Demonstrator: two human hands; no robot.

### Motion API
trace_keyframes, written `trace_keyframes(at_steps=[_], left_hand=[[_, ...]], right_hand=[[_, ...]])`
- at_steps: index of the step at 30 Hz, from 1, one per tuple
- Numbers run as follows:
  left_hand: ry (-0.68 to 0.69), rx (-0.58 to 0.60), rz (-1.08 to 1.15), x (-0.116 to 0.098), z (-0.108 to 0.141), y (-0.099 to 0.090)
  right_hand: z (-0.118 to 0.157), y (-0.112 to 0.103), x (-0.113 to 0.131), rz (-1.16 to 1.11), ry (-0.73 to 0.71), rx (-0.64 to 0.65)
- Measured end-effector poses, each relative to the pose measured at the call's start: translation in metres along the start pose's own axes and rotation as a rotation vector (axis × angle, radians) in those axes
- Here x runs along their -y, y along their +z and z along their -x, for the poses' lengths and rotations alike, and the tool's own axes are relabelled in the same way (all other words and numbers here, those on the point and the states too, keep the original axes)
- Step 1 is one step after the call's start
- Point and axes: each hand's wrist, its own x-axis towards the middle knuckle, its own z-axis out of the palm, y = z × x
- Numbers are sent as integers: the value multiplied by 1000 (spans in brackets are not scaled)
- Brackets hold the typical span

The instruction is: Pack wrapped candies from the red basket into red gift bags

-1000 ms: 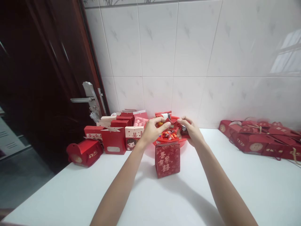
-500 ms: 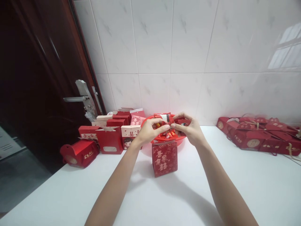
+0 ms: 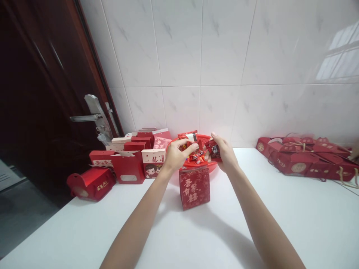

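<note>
A red plastic basket of wrapped sweets stands near the wall. Over its left side, my left hand has thumb and fingers pinched together; what they hold, if anything, is too small to make out. On the basket's right, my right hand is closed on a dark red packet. A red and white packet lies at the back of the basket. In front of it, between my forearms, an upright dark red box with pale characters stands on the white table.
Several red and cream gift boxes stand at the left, with a handled red box nearest the table's left edge. More dark red boxes are clustered at the right. A tiled wall rises behind.
My hands have moved apart over the basket. The dark red packet now shows more clearly in my right hand. The whole view has shifted slightly.
</note>
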Motion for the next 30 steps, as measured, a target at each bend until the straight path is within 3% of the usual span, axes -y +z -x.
trace_keyframes(at_steps=[5, 11, 17, 21, 26, 30], left_hand=[[43, -32, -73, -3, 3, 5], [110, 37, -162, -14, 10, 9], [74, 165, -160, -20, 12, 7], [124, 148, -201, -18, 13, 8], [122, 63, -242, -10, 10, 12], [64, 31, -78, -3, 7, 11]], right_hand=[[1, 4, -3, 30, 18, 25], [3, 4, -1, 77, 38, 12], [0, 2, -7, 128, -45, -94], [0, 3, -8, 202, -81, -122], [2, 2, -4, 123, 18, -15], [1, -3, 1, 15, 111, 108]])
